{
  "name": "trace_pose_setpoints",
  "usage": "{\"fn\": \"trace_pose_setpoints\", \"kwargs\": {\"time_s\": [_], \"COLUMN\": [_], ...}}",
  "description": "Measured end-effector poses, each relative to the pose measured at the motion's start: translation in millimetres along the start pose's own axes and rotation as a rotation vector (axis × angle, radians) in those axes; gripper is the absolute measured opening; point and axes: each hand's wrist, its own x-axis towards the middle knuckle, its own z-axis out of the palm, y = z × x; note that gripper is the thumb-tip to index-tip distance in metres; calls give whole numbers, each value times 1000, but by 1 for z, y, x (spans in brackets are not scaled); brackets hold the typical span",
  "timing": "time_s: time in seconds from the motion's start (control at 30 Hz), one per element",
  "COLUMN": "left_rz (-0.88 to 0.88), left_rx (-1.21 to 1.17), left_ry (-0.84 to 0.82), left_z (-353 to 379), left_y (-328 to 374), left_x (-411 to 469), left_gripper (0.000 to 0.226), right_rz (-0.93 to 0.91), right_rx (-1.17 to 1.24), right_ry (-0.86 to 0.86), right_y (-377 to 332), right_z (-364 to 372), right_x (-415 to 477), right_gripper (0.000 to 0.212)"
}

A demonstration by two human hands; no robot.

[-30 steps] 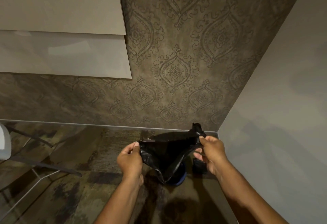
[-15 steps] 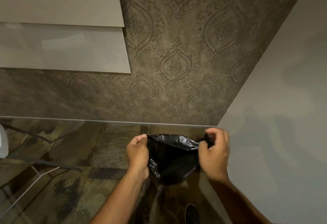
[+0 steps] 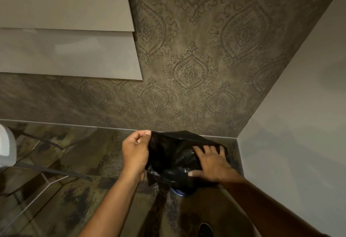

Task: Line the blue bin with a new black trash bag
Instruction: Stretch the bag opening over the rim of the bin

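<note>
The left hand (image 3: 136,154) is closed in a pinch on the rim of the black trash bag (image 3: 174,154), thumb and fingers gathering the film at the bag's nine o'clock edge and holding it up. The right hand (image 3: 210,163) lies flat and spread, fingers wide, palm pressing down on the bag at about four o'clock; it grips nothing that I can see, it only pushes the plastic.

Beneath the bag, only a thin sliver of the blue bin (image 3: 178,192) shows at six o'clock; the rest is hidden by the film, so how far the bag sits inside cannot be told. The bin stands on the floor (image 3: 84,161) in the corner, the patterned wall (image 3: 191,71) at twelve o'clock and the plain wall (image 3: 299,124) at three o'clock.

The step in hand appears to be seating the bag. To do it well, the left hand should hold the rim open and taut while the right presses the body down into the bin, letting trapped air out. Then the mouth wants folding evenly over the rim all round, with enough overhang that it does not slip in.
</note>
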Motion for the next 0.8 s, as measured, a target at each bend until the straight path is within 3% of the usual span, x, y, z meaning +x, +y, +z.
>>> {"fn": "trace_pose_setpoints", "kwargs": {"time_s": [0.1, 0.2, 0.27, 0.4, 0.5, 0.57, 0.63, 0.7, 0.73, 0.8], "left_rz": [13, 25, 44, 35, 18, 1, -23, -38, -42, -54], "left_rx": [8, 9, 9, -32, -57, -54, -55, -62, -59, -47], "left_ry": [17, -7, -19, 23, 47, 48, 43, 39, 30, 5], "left_z": [9, 26, 35, 43, 43, 43, 45, 50, 52, 59], "left_y": [4, 4, 3, 4, 4, 0, -5, -9, -10, -13], "left_x": [8, 9, 11, 20, 28, 32, 32, 31, 30, 28], "left_gripper": [16, 14, 13, 12, 16, 17, 16, 13, 11, 12], "right_rz": [-73, -184, -266, -277, -240, -220, -252, -154, -38, 218], "right_rx": [-25, 134, 246, 73, -25, 142, 295, 261, 233, 257], "right_ry": [95, 264, 285, -93, -169, -42, 371, 821, 881, 671], "right_y": [2, -29, -51, -59, -43, -30, -17, -5, -2, 9], "right_z": [-6, -4, 9, 39, 50, 50, 50, 50, 45, 33], "right_x": [5, 5, 6, 8, 3, -4, -5, 2, 5, 11], "right_gripper": [105, 87, 81, 93, 80, 80, 64, 49, 54, 89]}}
